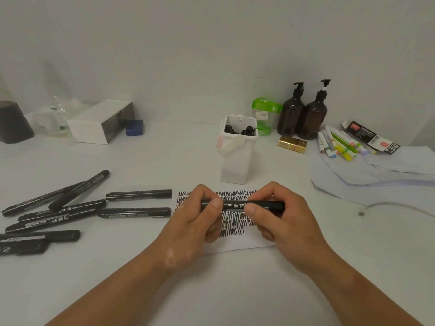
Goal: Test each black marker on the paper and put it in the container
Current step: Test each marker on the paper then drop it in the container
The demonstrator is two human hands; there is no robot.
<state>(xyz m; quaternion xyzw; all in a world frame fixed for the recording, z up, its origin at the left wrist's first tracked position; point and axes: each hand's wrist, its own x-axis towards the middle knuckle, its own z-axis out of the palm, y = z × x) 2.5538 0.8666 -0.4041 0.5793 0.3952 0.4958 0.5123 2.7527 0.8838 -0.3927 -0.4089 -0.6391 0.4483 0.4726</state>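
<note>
White surface (141, 274) carries scribbled white paper (237, 242) at lower centre, with a white plastic container (235, 165) just above. Over the paper, left hand (193, 227) and right hand (284, 227) each pinch an end of one slim black plastic marker (235, 205): light, stiff, smooth, likely best gripped mid-barrel.

The held marker (235, 205) has its left end hidden, and leftmost markers (23, 247) are cropped.
</note>
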